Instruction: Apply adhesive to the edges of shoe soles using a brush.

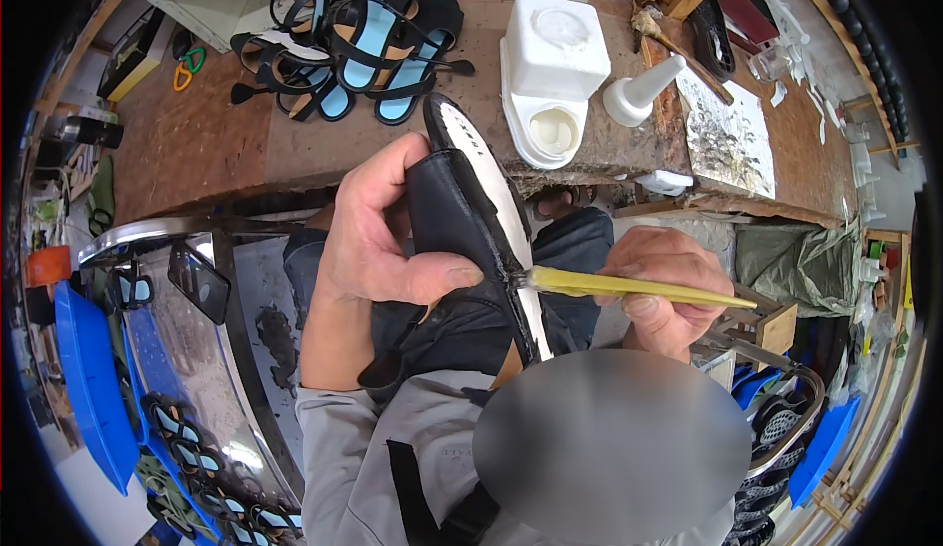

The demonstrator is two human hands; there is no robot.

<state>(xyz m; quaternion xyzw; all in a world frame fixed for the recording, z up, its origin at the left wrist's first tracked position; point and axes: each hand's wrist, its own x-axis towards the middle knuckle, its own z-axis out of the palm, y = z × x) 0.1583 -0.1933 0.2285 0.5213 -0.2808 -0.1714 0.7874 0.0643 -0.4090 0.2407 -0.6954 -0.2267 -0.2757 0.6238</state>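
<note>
Shoe sole [470,214], black upper and white bottom, held on edge below the tabletop [226,134]. Left hand [378,227] wraps its left side, thumb clamped across. Right hand [666,286], right of sole, grips yellow-handled brush [629,288]; bristles touch sole's edge.

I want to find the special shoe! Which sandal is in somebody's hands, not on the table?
The black sandal with the white sole, gripped by the left hand. The right hand brushes its edge with a yellow-handled brush. The other sandals lie piled on the workbench.
</note>
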